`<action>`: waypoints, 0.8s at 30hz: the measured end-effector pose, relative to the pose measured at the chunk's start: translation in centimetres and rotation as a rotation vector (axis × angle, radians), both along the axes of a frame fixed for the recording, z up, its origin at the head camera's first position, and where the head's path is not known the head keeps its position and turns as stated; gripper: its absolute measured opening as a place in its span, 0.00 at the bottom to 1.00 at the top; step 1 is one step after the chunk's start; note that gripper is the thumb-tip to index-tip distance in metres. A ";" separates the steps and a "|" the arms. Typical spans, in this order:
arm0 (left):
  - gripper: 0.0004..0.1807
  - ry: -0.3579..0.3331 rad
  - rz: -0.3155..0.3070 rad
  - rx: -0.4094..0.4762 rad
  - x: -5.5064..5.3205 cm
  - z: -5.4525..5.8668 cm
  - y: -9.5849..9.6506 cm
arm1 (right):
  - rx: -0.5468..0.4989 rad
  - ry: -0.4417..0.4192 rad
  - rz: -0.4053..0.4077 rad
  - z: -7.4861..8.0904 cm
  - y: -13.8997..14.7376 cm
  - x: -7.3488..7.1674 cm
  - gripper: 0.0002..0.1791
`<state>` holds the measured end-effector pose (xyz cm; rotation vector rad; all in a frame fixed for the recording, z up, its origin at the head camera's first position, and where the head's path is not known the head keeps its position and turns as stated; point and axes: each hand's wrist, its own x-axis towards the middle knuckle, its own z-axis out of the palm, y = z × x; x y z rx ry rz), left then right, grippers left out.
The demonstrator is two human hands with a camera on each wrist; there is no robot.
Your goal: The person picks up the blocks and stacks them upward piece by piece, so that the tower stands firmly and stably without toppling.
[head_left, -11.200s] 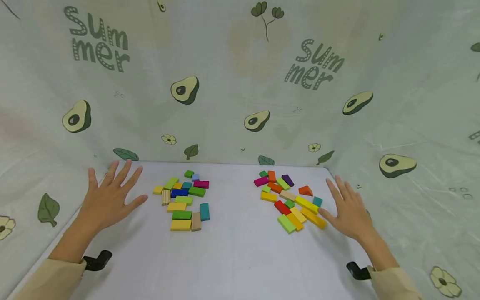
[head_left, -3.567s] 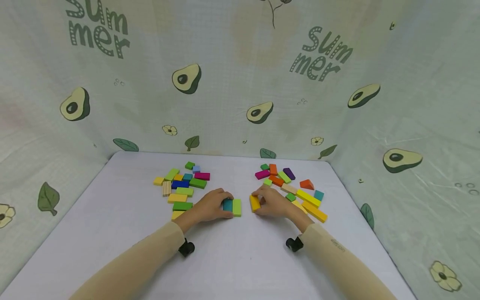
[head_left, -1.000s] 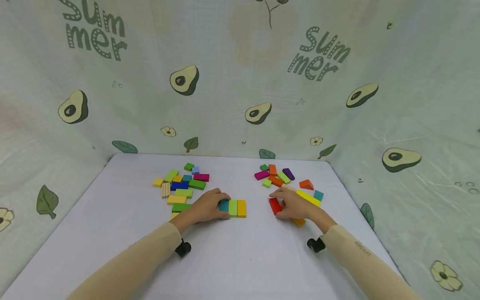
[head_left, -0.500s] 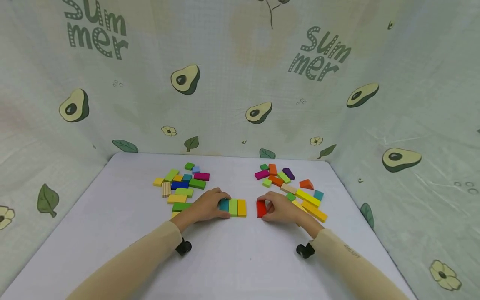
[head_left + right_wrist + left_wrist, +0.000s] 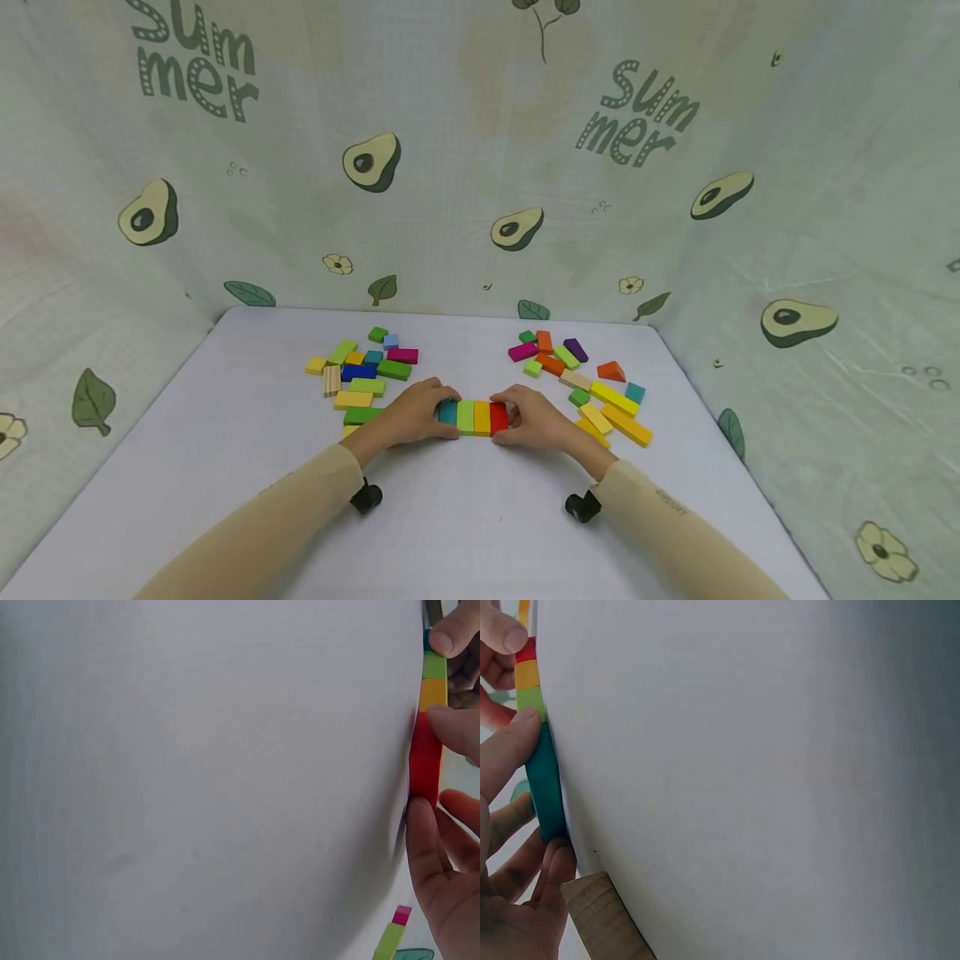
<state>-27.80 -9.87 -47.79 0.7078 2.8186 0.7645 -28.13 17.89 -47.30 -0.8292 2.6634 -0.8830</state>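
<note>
In the head view a row of four colours lies flat mid-table, side by side: a teal block [image 5: 447, 412], a light green block [image 5: 466, 417], a yellow-orange block [image 5: 482, 418] and a red block [image 5: 498, 417]. My left hand [image 5: 412, 414] grips the teal block at the row's left end, thumb at the near side and fingers at the far side. At the right end my right hand [image 5: 536, 419] holds the red block the same way, its side against the yellow-orange one. The right wrist view shows the thumb and fingertips on the red block [image 5: 425, 757].
Loose coloured blocks lie behind and left of my left hand, among them a blue block [image 5: 359, 372]. More lie to the right, including a long yellow block [image 5: 615, 399] and an orange wedge [image 5: 611, 372]. A wooden block [image 5: 607, 919] stands close to my left hand. Printed cloth hangs behind the table.
My right hand has picked the red block from the right-hand pile and moved it left against the yellow-orange block. My left hand has stayed on the teal block.
</note>
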 end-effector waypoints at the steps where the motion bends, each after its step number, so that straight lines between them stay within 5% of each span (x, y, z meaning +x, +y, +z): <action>1: 0.32 0.000 0.000 -0.001 0.0 0.0 0.0 | 0.003 0.000 -0.006 0.0 -0.1 0.0 0.35; 24: 0.32 -0.007 0.004 0.011 0.0 -0.1 0.0 | 0.029 0.013 -0.039 -0.3 -0.8 -0.2 0.31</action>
